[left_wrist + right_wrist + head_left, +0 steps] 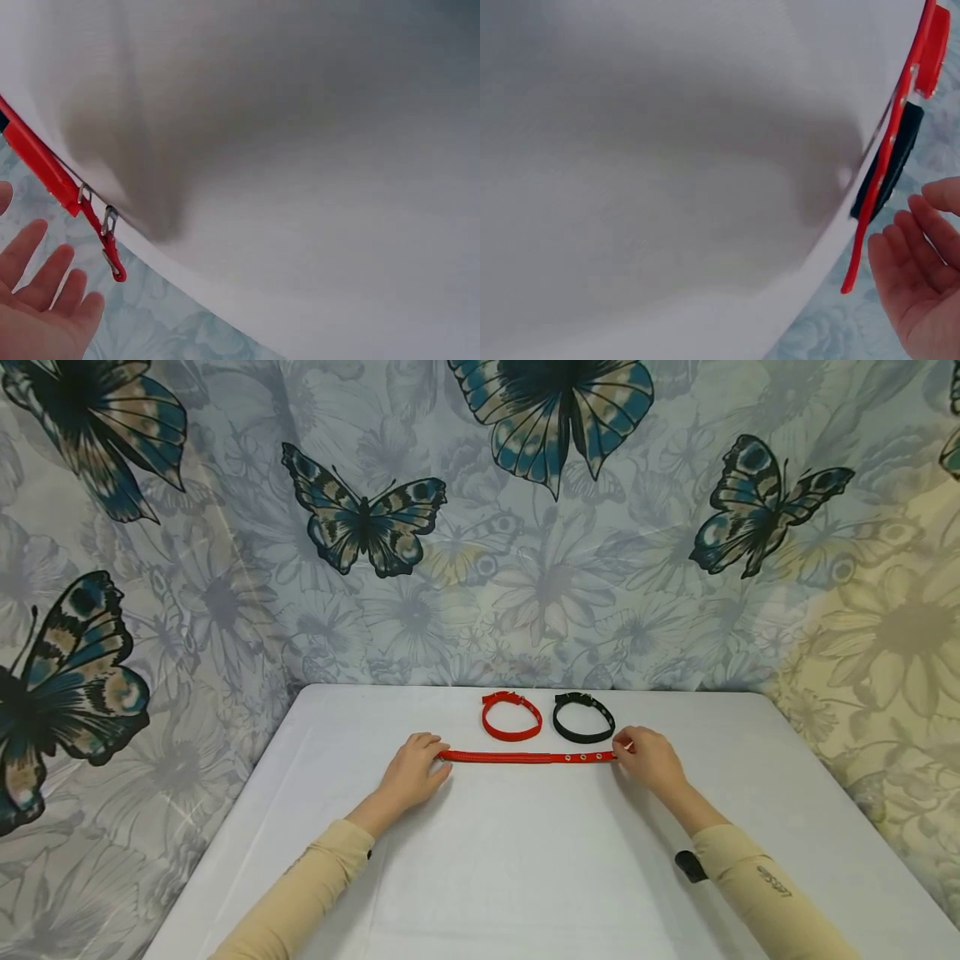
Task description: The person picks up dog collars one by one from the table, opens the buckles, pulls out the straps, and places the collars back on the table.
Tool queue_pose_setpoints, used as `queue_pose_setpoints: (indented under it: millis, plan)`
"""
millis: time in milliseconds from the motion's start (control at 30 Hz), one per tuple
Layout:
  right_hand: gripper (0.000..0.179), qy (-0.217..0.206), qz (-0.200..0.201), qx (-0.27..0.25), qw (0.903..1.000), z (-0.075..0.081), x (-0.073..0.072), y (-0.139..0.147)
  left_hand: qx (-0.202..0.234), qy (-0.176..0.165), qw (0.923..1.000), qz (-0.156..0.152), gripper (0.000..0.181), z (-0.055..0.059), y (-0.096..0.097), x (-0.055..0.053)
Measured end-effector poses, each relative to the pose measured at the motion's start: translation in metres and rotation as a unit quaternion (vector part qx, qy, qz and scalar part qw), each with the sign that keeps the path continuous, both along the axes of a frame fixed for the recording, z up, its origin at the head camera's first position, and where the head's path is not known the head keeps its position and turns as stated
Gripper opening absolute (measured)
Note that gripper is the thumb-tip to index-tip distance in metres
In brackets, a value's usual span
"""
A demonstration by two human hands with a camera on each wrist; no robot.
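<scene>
A red collar (510,757) lies stretched out straight from side to side on the white table. Its metal buckle (110,220) is at the left end, and punched eyelets run along the right part. My left hand (411,772) is beside the buckle end; in the left wrist view its fingers are spread and apart from the collar. At the plain tip is my right hand (651,762), its fingers loosely bent, with a gap to the strap in the right wrist view. Just behind lie a red collar closed in a loop (512,735) and a black looped collar (583,737).
The white tabletop (480,860) stretches toward me in front of the collars. Behind its far edge stands a wall covering (480,635) with butterflies and flowers, which also runs down both sides.
</scene>
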State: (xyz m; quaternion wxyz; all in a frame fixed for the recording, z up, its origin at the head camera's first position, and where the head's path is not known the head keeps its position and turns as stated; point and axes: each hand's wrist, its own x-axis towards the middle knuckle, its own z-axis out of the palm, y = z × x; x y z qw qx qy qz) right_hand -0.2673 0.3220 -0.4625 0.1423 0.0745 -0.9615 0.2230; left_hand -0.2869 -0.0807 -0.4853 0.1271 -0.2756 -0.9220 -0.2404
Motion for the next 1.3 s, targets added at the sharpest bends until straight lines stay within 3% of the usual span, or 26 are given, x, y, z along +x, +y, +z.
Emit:
queue_pose_setpoints:
  millis: [100,233,433,600,767,933,1067,1167,1300]
  plan:
    - [0.011,-0.014,0.004,-0.018,0.9997,0.001,-0.004,-0.005,0.047,-0.06,0.9971,0.007,0.029,0.004,0.004,-0.002]
    - [0.013,-0.037,0.009,-0.059,0.9976,0.001,-0.008,-0.015,0.113,-0.133,0.9846,0.013,0.029,0.01,0.012,-0.006]
    - [0.02,-0.108,-0.003,-0.114,0.9876,-0.001,-0.017,-0.038,0.202,-0.241,0.948,0.05,0.035,0.019,0.03,-0.015]
    - [0.026,-0.173,-0.026,-0.153,0.9725,-0.003,-0.026,-0.058,0.228,-0.3,0.9224,0.085,0.038,0.024,0.045,-0.025]
    - [0.031,-0.215,-0.04,-0.205,0.9541,0.0,-0.031,-0.076,0.246,-0.336,0.9023,0.113,0.043,0.022,0.056,-0.035]
    - [0.034,-0.228,-0.049,-0.254,0.9388,0.003,-0.037,-0.088,0.252,-0.349,0.8942,0.124,0.046,0.017,0.064,-0.045]
    - [0.039,-0.243,-0.064,-0.283,0.9257,-0.003,-0.045,-0.095,0.27,-0.36,0.8834,0.131,0.05,0.012,0.072,-0.052]
    - [0.043,-0.253,-0.063,-0.293,0.92,-0.008,-0.051,-0.101,0.283,-0.368,0.8752,0.136,0.053,0.008,0.076,-0.056]
    - [0.049,-0.259,-0.061,-0.297,0.9169,-0.01,-0.053,-0.11,0.297,-0.368,0.87,0.14,0.056,0.004,0.081,-0.057]
